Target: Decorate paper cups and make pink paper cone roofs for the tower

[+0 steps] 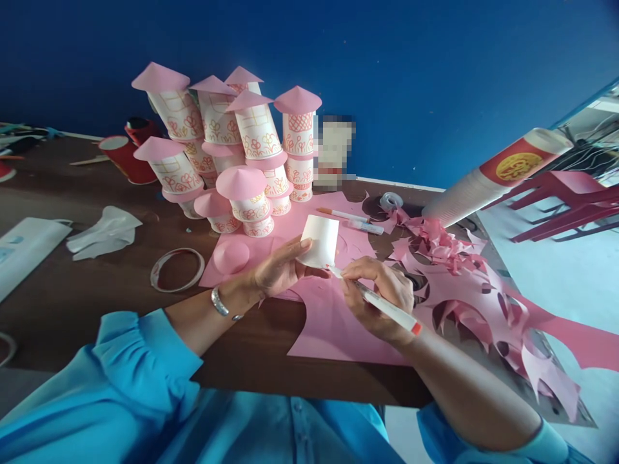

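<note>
A plain white paper cup is held by my left hand, its thumb on the cup's side and its fingers beneath. My right hand grips a white marker with a red end, its tip touching the cup near the lower edge. Under both hands lie sheets of pink paper. Behind them stand stacked paper cups with red and yellow drawings and pink cone tops. An orange marker and a capped marker rest on the paper beyond the cup.
Pink paper scraps cover the table's right side, beside a long leaning stack of cups. To the left are a tape roll, a crumpled clear wrapper, a white box and a red cup. A blue wall stands behind.
</note>
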Motion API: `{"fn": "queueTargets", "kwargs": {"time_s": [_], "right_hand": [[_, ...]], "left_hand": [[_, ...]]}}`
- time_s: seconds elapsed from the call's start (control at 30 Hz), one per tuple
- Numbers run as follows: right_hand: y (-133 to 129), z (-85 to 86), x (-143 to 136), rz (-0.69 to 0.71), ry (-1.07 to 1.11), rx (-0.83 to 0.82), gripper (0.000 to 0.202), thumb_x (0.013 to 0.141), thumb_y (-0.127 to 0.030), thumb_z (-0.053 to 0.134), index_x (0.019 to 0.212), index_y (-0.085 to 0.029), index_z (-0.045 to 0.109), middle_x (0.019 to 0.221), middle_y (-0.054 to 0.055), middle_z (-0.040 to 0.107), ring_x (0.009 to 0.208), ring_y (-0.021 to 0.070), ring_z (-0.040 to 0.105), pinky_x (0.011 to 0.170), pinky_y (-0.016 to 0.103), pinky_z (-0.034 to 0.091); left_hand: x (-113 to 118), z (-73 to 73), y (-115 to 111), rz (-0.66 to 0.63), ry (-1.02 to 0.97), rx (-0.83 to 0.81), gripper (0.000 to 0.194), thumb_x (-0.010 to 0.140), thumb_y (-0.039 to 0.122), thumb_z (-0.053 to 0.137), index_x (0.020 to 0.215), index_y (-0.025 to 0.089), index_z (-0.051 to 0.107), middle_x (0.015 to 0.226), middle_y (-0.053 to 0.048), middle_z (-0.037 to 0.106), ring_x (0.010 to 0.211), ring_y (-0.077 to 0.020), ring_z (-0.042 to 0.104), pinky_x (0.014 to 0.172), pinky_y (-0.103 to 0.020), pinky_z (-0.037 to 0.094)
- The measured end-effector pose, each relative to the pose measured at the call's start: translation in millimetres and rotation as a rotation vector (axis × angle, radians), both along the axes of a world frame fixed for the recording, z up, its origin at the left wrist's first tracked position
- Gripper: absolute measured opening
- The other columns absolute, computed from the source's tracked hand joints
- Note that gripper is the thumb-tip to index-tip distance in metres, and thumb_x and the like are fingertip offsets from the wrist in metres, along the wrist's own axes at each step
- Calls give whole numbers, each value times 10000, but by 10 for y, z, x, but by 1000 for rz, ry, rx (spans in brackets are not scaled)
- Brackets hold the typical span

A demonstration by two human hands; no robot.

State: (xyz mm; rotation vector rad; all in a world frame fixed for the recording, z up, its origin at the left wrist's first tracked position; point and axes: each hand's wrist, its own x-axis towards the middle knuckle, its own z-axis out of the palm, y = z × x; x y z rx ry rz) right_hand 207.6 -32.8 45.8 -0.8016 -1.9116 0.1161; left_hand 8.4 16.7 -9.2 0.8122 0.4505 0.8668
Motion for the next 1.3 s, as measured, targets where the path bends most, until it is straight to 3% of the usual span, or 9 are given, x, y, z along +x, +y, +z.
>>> {"fn": "queueTargets", "kwargs": {"time_s": [0.23,0.63,1.3], "right_hand": [[-2,-3,39,19,10,-8,159,937,-112,630,963,-267,605,758,-20,751,611,143,727,549,253,586],[17,-4,39,21,-8,0,149,937,-114,622,952,-259,597,743,-23,738,607,133,720,549,242,582],[75,-2,34,30,-33,110,221,886,-72,631,976,-271,599,715,-33,733,570,144,713,528,239,554]], "left_hand": [[4,-8,-3,-18,9,37,536,887,626,758,1213,200,760,1200,-129,779,1088,-307,740,887,-421,625],[-1,14,-10,-14,12,15,459,905,465,775,1272,199,705,1248,-126,753,1131,-306,721,949,-418,606],[-5,3,-5,-24,24,26,455,915,468,765,1283,210,701,1250,-122,751,1106,-297,726,945,-417,601]]}}
